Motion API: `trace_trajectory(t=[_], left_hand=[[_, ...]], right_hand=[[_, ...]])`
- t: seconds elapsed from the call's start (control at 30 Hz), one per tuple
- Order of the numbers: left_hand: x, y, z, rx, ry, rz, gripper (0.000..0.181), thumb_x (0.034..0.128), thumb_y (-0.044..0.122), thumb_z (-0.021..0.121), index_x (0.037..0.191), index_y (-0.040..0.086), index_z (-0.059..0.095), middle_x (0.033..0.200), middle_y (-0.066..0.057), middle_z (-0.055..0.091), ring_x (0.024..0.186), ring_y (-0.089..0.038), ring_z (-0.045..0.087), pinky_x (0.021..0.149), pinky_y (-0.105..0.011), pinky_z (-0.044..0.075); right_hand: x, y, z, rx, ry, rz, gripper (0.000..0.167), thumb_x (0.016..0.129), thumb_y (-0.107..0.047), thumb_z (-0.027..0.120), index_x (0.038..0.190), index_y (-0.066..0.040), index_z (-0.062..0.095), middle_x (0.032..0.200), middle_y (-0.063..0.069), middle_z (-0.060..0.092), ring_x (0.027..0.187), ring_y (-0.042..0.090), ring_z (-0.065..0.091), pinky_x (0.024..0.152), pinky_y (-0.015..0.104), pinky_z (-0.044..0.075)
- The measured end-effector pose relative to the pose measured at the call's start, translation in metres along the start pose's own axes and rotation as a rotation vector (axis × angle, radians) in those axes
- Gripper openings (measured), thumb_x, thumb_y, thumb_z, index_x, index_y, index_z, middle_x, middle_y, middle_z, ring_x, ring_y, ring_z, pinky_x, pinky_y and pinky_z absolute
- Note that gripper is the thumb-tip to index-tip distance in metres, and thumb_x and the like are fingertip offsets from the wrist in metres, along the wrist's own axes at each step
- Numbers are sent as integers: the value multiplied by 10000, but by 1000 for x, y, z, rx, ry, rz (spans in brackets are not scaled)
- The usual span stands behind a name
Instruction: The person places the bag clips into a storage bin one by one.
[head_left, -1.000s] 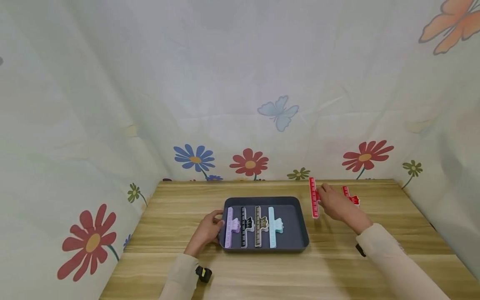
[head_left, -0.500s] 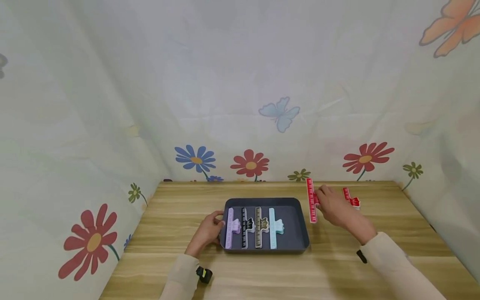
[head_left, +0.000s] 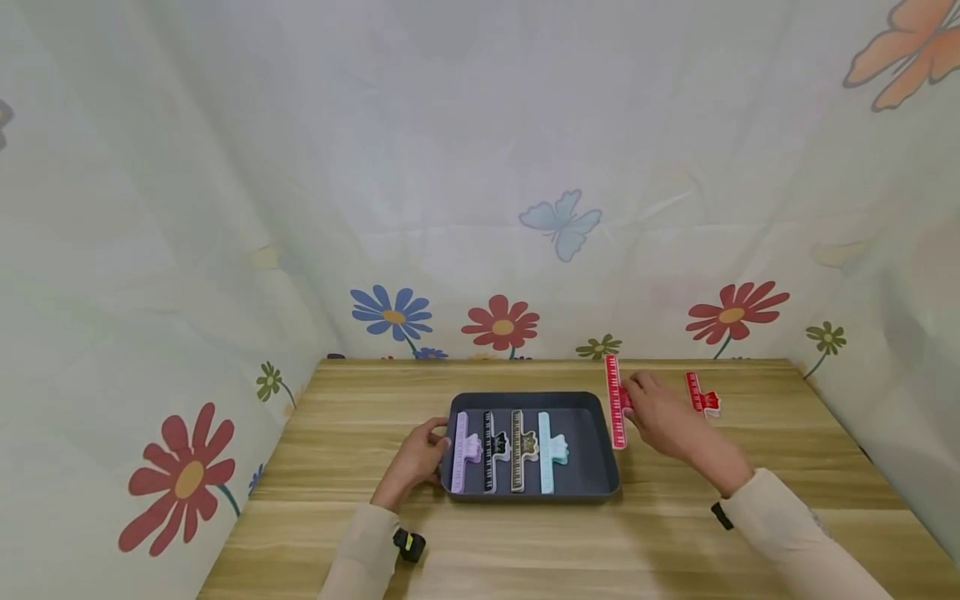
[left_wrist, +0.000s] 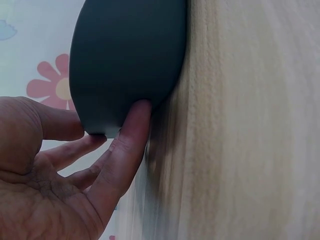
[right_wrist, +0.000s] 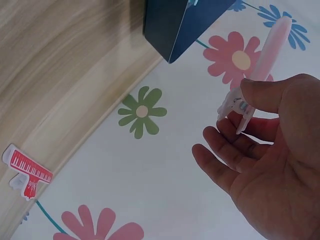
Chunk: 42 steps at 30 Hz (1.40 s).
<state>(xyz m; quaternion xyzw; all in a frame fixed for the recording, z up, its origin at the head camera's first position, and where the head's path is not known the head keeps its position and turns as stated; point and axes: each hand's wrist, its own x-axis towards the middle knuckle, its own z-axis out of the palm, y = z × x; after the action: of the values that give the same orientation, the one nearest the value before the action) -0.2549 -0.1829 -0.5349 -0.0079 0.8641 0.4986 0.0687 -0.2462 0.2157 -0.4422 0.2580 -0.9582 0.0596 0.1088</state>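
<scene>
My right hand (head_left: 660,415) pinches the handle of a long red clip (head_left: 615,402) with a piano-key pattern, raised just right of the dark grey tray (head_left: 592,479). In the right wrist view this clip (right_wrist: 272,47) shows edge-on between thumb and fingers. My left hand (head_left: 417,457) grips the tray's left side; in the left wrist view the thumb is at the rim and the fingers lie against the outer wall. Inside the tray lie a lilac clip (head_left: 461,454), a black clip (head_left: 490,454), a brown-gold clip (head_left: 517,454) and a pale turquoise clip (head_left: 547,454), side by side.
A second red clip (head_left: 702,393) lies on the wooden table (head_left: 525,550), to the right of my right hand. Behind the table's far edge hangs a flower-printed cloth (head_left: 450,208). The tray's right part is bare.
My right hand has moved slightly left with the red clip, bringing it close to the tray's right edge. The left hand stays on the tray, which has not visibly moved.
</scene>
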Motion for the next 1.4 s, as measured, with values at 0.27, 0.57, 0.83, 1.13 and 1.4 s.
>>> trace_trajectory(t=[0.27,0.57,0.83,1.13,1.4], left_hand=[[0,0,1,-11,4,11,427,964,51,538,1390,65,511,1090,-260,634,706,-237,650,448,-367,588],[1,0,1,-25,-2,20,430,965,43,525,1394,53,498,1079,-264,627,699,-239,650,448,-371,588],[1,-1,1,-25,-4,25,437,959,36,523,1395,41,493,1065,-264,627,669,-230,645,444,-374,586],[0,-2,1,-21,-2,11,432,964,42,529,1395,49,498,1073,-262,628,701,-237,646,449,-371,588],[0,-2,1,-35,-1,6,427,968,61,526,1395,71,507,1085,-261,623,690,-241,641,446,-373,586]], right_hand=[[-1,-7,8,-20,-19,-9,441,936,-181,658,1271,83,546,1171,198,570,1080,334,569,888,465,578],[-1,-14,15,-36,-51,-13,464,891,-229,718,1235,56,592,1149,174,599,1049,308,583,901,460,581],[0,-18,21,-49,-102,-35,454,878,-247,727,1201,53,615,1132,165,606,1029,305,585,887,451,580],[2,-22,32,-71,-139,-59,434,890,-253,715,1189,48,621,1150,172,603,1057,314,593,911,463,570],[4,-23,39,-80,-157,-63,453,887,-269,719,1194,51,625,1203,212,608,1119,369,597,973,498,544]])
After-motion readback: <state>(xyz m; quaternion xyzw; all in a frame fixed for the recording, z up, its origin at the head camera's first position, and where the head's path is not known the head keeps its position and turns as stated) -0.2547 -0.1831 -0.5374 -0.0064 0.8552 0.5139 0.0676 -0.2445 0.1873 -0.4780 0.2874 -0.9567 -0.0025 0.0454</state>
